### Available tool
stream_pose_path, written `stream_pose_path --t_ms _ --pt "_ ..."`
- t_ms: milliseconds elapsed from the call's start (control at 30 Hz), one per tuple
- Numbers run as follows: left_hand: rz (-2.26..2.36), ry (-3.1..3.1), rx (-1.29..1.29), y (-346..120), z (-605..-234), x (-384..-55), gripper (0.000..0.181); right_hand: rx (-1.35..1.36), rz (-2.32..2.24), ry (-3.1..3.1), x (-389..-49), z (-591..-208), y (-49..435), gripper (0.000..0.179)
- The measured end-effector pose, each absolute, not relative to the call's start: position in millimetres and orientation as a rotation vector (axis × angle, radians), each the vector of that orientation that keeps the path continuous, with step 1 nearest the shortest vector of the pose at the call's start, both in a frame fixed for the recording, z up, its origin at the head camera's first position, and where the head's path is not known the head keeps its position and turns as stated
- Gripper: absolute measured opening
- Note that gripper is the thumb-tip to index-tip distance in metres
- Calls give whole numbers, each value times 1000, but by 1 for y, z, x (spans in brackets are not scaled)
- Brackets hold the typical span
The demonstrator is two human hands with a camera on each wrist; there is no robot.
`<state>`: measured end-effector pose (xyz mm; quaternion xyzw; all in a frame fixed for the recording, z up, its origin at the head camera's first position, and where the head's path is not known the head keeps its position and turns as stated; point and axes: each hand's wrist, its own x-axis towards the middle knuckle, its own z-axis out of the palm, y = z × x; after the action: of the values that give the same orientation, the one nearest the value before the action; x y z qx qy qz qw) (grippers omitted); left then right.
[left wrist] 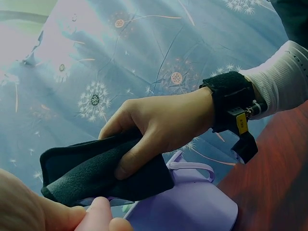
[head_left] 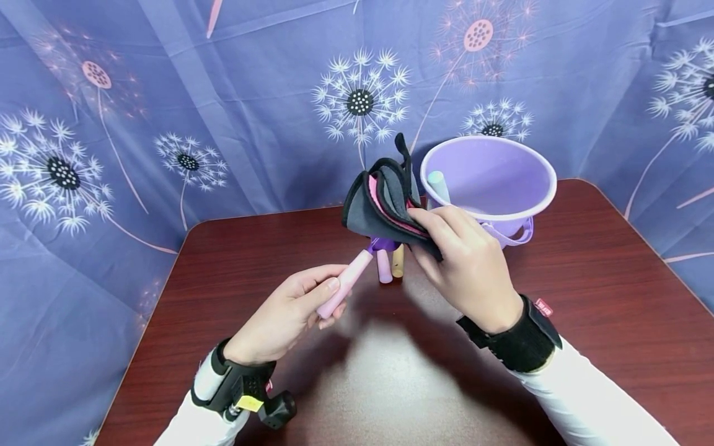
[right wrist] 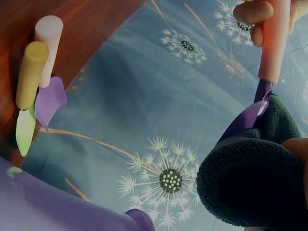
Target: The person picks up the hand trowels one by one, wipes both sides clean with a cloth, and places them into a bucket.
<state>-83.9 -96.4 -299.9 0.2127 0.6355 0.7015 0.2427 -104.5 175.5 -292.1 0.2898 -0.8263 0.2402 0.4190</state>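
Note:
My left hand (head_left: 292, 310) grips the pink handle of a small toy trowel (head_left: 347, 282), thumb along the top. Its purple blade (right wrist: 243, 120) runs up into a folded dark grey cloth (head_left: 365, 214), which has black edging and a pink underside. With thumb and fingers, my right hand (head_left: 465, 260) pinches that cloth around the blade, hiding much of the blade. In the left wrist view the cloth (left wrist: 96, 173) droops over the blade above the pink handle. Both hands are raised over the table, in front of the bucket.
A purple bucket (head_left: 535, 176) with a pale rim stands at the back right; a mint-green handle (head_left: 437, 184) leans inside it. Beside it on the brown table (head_left: 240, 248) lie a pink-handled purple tool (right wrist: 50, 98) and a yellow-handled green tool (right wrist: 30, 79). A blue dandelion-print curtain (head_left: 251, 93) surrounds the table.

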Motion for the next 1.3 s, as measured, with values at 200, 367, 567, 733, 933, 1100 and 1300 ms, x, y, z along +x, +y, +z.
stream_pose_path --t_ms 200,367,567,733,933,1100,1300 --pt "1942 1724 566 -96 -300 -85 31 778 573 -2060 -101 -293 170 36" --pt "1966 1716 588 -97 -301 -86 28 817 559 -2035 -99 -293 166 33" --pt "2007 1682 522 -100 -299 -86 28 863 558 -1986 -99 -290 164 34" --pt "2075 1581 478 -103 -297 -88 28 908 557 -1957 -100 -287 166 33" --pt "2087 1526 526 -108 -295 -90 28 926 555 -1988 -104 -284 176 31" --pt "2057 1523 544 -111 -293 -92 30 888 523 -2035 -109 -281 187 32" --pt "2007 1521 625 -114 -292 -92 29 862 535 -2080 -113 -278 196 31"
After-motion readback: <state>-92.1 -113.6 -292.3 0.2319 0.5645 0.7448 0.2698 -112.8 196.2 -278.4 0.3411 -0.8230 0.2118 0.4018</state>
